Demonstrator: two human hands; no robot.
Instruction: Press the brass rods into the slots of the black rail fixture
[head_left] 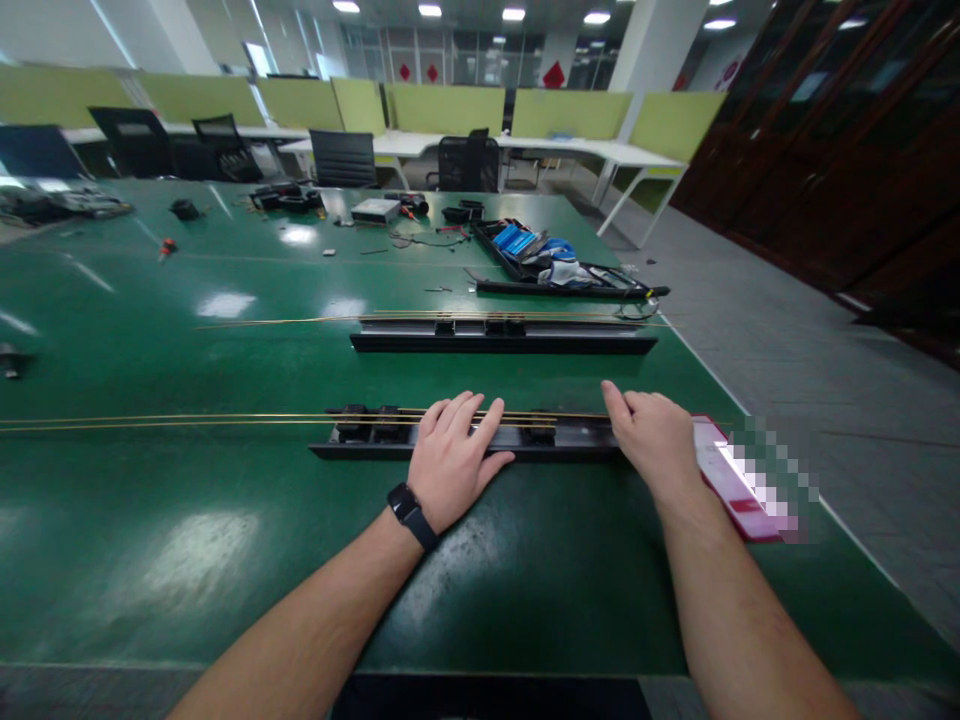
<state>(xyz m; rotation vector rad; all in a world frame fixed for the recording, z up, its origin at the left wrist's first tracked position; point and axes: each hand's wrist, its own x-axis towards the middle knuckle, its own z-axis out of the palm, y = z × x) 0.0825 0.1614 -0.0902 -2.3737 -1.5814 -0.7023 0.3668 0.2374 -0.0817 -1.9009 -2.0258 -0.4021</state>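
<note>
This looks like an open-plan office with part of it used as a workshop. White desks [420, 147] stand along lime-green partitions [448, 110], with black office chairs [341, 157] drawn up near them. Round ceiling lights [514, 14] shine overhead, a glazed wall [476, 62] closes the far end, and tall dark cabinets [832, 160] line the right side. The workshop side shows on the large green worktop [150, 490], where loose wires [429, 242] and small black parts [185, 209] lie scattered.
</note>
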